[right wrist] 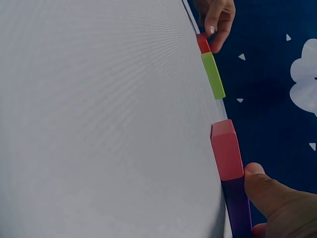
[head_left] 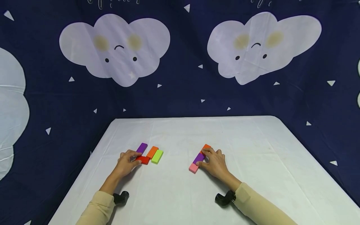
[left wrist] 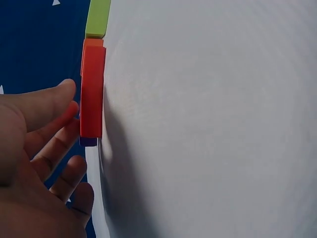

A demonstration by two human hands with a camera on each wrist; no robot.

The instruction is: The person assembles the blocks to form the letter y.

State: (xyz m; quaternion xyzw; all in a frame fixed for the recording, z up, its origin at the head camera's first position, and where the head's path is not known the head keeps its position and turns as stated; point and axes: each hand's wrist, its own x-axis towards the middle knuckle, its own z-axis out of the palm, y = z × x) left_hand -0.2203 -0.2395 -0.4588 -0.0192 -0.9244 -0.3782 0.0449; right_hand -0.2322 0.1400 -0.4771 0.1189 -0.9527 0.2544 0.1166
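Note:
My left hand (head_left: 136, 157) pinches the near end of a red block (head_left: 144, 160) lying flat on the white table (head_left: 180, 193); the left wrist view shows thumb and fingers (left wrist: 69, 111) against the red block (left wrist: 92, 94). Behind it lie a purple block (head_left: 142, 147), an orange block (head_left: 152, 152) and a green block (head_left: 157, 156). My right hand (head_left: 201, 158) holds the purple block (head_left: 198, 158) in the middle of a row, with an orange block (head_left: 206, 146) at the far end and a pink block (head_left: 193, 168) at the near end. The thumb (right wrist: 265, 191) presses the purple block's (right wrist: 237, 208) side.
A dark blue backdrop (head_left: 180, 93) with white clouds hangs behind and beside the table. The table's far edge (head_left: 194, 117) and left edge (head_left: 84, 168) are in view. Small black wrist mounts (head_left: 121, 197) sit low over the cloth near both sleeves.

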